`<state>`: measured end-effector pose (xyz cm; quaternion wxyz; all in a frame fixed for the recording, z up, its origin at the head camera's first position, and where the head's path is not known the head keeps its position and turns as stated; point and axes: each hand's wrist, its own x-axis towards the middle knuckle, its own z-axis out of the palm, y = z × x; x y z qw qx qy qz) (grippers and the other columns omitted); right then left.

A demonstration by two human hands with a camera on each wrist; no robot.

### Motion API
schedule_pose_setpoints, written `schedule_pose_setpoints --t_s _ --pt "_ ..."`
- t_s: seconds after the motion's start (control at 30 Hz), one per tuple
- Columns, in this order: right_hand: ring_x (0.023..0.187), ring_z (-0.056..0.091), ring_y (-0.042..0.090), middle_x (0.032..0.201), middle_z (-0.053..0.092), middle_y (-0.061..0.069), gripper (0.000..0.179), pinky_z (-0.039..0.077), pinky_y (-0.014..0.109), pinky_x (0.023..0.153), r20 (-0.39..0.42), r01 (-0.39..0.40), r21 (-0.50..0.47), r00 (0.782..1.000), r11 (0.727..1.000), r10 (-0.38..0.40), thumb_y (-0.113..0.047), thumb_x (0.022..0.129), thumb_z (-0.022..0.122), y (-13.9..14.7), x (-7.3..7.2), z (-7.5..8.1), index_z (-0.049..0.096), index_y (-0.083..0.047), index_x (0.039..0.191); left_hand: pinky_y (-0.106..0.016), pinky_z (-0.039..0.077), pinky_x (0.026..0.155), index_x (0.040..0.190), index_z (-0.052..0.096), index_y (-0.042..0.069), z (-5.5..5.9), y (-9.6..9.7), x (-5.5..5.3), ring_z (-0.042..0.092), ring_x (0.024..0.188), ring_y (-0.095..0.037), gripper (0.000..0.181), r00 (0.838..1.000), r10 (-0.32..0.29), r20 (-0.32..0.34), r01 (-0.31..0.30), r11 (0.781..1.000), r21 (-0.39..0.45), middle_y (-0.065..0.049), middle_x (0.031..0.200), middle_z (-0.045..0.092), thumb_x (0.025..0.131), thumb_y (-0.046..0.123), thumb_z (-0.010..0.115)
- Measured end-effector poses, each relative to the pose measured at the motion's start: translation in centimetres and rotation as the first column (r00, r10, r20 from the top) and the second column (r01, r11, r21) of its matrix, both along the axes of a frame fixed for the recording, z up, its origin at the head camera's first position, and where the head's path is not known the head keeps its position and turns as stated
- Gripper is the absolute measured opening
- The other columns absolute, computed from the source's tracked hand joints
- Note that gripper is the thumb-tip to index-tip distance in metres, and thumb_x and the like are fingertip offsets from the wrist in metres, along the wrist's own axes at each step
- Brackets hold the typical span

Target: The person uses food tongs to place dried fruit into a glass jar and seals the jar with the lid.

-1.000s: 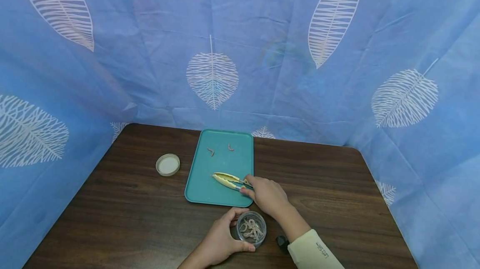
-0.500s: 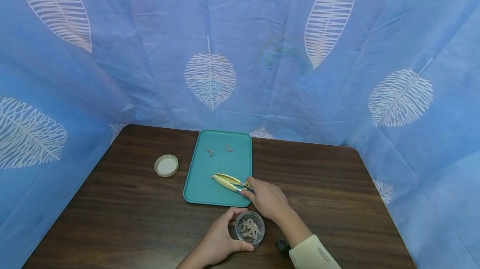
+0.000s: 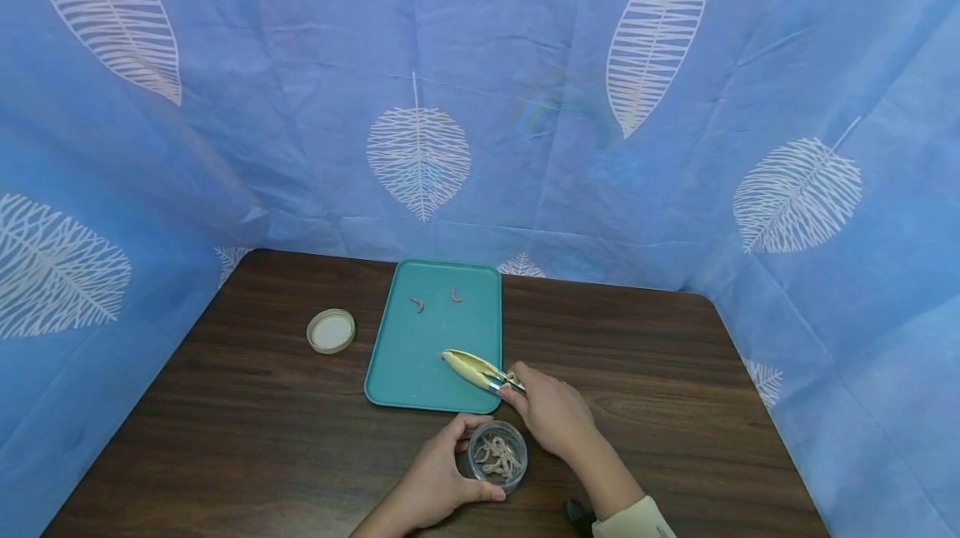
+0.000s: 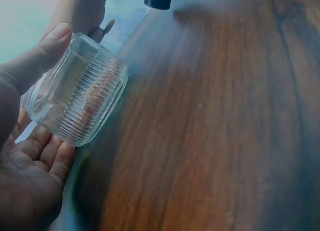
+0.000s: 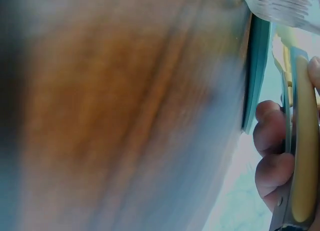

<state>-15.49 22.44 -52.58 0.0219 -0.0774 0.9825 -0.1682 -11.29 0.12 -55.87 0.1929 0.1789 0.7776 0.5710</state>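
My left hand (image 3: 442,471) grips a clear ribbed jar (image 4: 92,98), thumb on one side and fingers on the other, at the table's near side. Several pinkish worm-like pieces (image 3: 498,456) lie inside it. My right hand (image 3: 555,411) holds yellow-tipped tongs (image 3: 472,370) over the near right part of a teal tray (image 3: 408,367). The tips of the tongs are together, and a small pinkish end (image 3: 441,355) sticks out from them. In the right wrist view, fingers curl round the yellow tong handle (image 5: 306,141). Two curved pinkish worm-like pieces (image 3: 417,305) lie apart on the tray's far half.
A round lid (image 3: 331,331) with a pale inside lies left of the tray on the dark wooden table (image 3: 262,413). Near the right wrist is a small black object (image 3: 579,515). A blue leaf-print cloth (image 3: 525,105) hangs behind and at both sides.
The tong tips, a little apart before, have come together. My right hand has drawn the tongs to the right, across the tray. The left hand keeps its hold on the jar.
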Motion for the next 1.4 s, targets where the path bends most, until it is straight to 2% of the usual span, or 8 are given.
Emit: schedule_pose_setpoints --t_s 0.13,0.27,0.4,0.63,0.87,1.03,1.27,1.4 --pt "0.058 0.044 0.011 0.073 0.051 -0.011 0.023 0.033 0.029 0.052 -0.010 0.045 -0.001 0.999 0.999 -0.045 -0.050 0.108 0.061 0.1 1.1 0.2 0.061 -0.028 0.106 -0.030 0.053 0.106 0.152 0.056 0.018 -0.1 -0.1 0.0 0.063 0.133 -0.023 0.090 1.000 0.006 0.000 -0.006 1.000 -0.011 0.003 0.146 0.065 0.077 0.036 0.101" --pt "0.057 0.042 0.010 0.076 0.054 -0.011 0.022 0.033 0.028 0.052 -0.038 0.083 0.002 0.996 0.997 -0.083 -0.048 0.107 0.064 0.5 2.2 0.3 0.064 -0.027 0.111 -0.031 0.053 0.106 0.152 0.056 0.018 0.0 -0.1 0.0 0.063 0.132 -0.024 0.089 1.000 0.006 -0.005 -0.006 1.000 -0.011 0.003 0.146 0.066 0.077 0.036 0.101" --pt "0.060 0.042 0.009 0.080 0.058 -0.013 0.021 0.033 0.027 0.053 -0.051 0.097 0.016 0.994 0.995 -0.096 -0.047 0.107 0.064 1.0 3.4 0.5 0.065 -0.027 0.112 -0.030 0.052 0.106 0.152 0.056 0.017 0.0 -0.1 0.1 0.064 0.132 -0.024 0.089 1.000 0.008 -0.014 -0.008 1.000 -0.005 0.002 0.145 0.066 0.077 0.036 0.101" --pt "0.059 0.041 0.007 0.075 0.048 -0.013 0.020 0.034 0.025 0.053 -0.024 0.144 -0.005 0.989 0.990 -0.144 -0.047 0.106 0.066 1.9 5.0 1.1 0.060 -0.028 0.105 -0.032 0.053 0.107 0.152 0.056 0.017 0.1 -0.2 0.1 0.064 0.131 -0.025 0.088 0.999 0.011 -0.031 -0.011 1.000 0.002 0.001 0.144 0.067 0.078 0.033 0.101" --pt "0.056 0.037 0.004 0.076 0.046 -0.013 0.021 0.032 0.023 0.049 -0.006 0.160 0.007 0.987 0.987 -0.160 -0.045 0.106 0.067 2.7 7.5 1.9 0.058 -0.026 0.102 -0.031 0.054 0.103 0.150 0.058 0.019 0.2 -0.1 0.4 0.065 0.127 -0.026 0.086 0.999 0.012 -0.029 -0.012 1.000 0.008 0.001 0.143 0.068 0.077 0.031 0.101" --pt "0.055 0.035 0.005 0.074 0.043 -0.011 0.023 0.030 0.024 0.049 0.021 0.202 0.015 0.979 0.979 -0.202 -0.046 0.106 0.067 3.4 9.1 2.6 0.056 -0.027 0.100 -0.031 0.054 0.104 0.150 0.057 0.019 0.2 -0.1 0.4 0.065 0.128 -0.026 0.086 0.999 0.012 -0.035 -0.012 1.000 0.008 0.001 0.143 0.068 0.077 0.031 0.101" --pt "0.053 0.034 0.003 0.076 0.043 -0.015 0.023 0.031 0.023 0.049 -0.006 0.228 0.019 0.974 0.973 -0.228 -0.045 0.106 0.069 4.1 11.0 2.5 0.067 -0.026 0.119 -0.033 0.054 0.104 0.150 0.057 0.021 0.2 -0.1 0.5 0.064 0.127 -0.026 0.085 1.000 0.012 -0.021 -0.012 1.000 0.001 0.000 0.143 0.067 0.077 0.030 0.101" --pt "0.054 0.034 0.002 0.077 0.043 -0.015 0.023 0.032 0.023 0.050 -0.019 0.223 0.018 0.975 0.975 -0.223 -0.044 0.105 0.070 4.5 12.0 2.4 0.068 -0.026 0.121 -0.035 0.054 0.103 0.149 0.057 0.026 0.2 0.0 0.5 0.063 0.126 -0.026 0.083 1.000 0.012 -0.004 -0.012 1.000 -0.002 0.000 0.144 0.066 0.078 0.028 0.100"
